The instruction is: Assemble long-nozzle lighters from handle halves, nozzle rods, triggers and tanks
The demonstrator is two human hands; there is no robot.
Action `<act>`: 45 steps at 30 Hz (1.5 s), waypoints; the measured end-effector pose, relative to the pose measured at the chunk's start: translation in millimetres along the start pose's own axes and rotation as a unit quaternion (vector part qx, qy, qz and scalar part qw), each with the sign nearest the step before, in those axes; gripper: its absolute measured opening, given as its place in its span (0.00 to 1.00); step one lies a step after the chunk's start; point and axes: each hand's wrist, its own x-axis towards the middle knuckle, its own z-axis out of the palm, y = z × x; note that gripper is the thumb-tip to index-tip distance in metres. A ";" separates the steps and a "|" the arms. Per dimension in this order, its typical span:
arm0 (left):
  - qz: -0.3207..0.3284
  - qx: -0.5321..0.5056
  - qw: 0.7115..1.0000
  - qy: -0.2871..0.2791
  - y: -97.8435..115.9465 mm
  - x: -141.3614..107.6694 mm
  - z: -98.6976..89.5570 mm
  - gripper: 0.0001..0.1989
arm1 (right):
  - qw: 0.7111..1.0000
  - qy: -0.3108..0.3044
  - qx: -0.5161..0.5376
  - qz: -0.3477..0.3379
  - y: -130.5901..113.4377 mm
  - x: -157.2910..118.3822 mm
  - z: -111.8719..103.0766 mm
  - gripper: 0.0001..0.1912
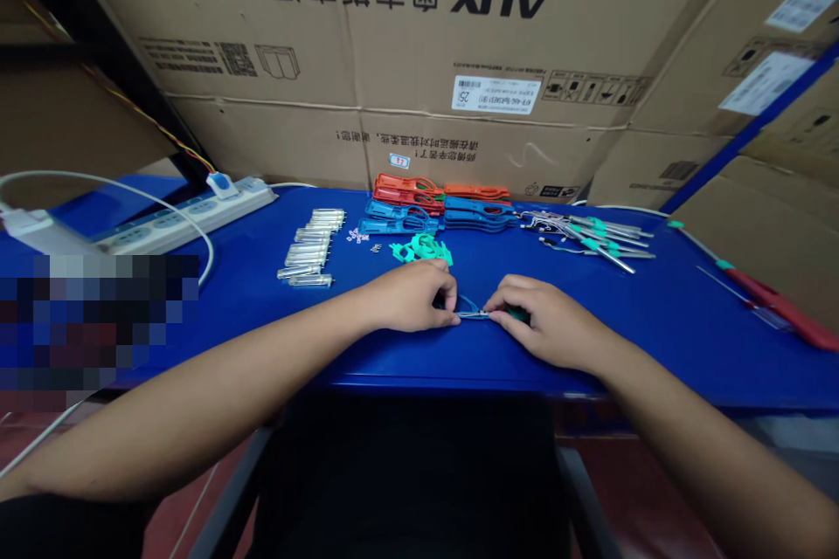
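My left hand (419,297) pinches one end of a blue plastic shell (469,307), low over the front part of the table. From the opposite side, my right hand (544,319) has its thumb and fingertips closed on the shell's other end, where something small and pale shows. A bit of green peeks out under the right fingers; most of the shell is hidden by both hands. Just beyond the left hand lies a pile of green plastic clips (423,250). Stacked blue shells (478,214) with looped handles sit behind, next to red-orange shells (410,190).
Clear cylinders with metal pins (311,249) lie in a column at left, beside tiny white parts (356,235). Wired metal tubes (603,236) are at right, and a red-handled tool (786,307) beyond. A power strip (190,214) and cardboard (406,52) border the blue table (688,332).
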 end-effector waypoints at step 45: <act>-0.061 0.020 0.947 0.315 -46.1 -11.9 -44.1 0.14 | 0.989 0.087 -0.090 0.083 1.3 135.9 6.5 0.10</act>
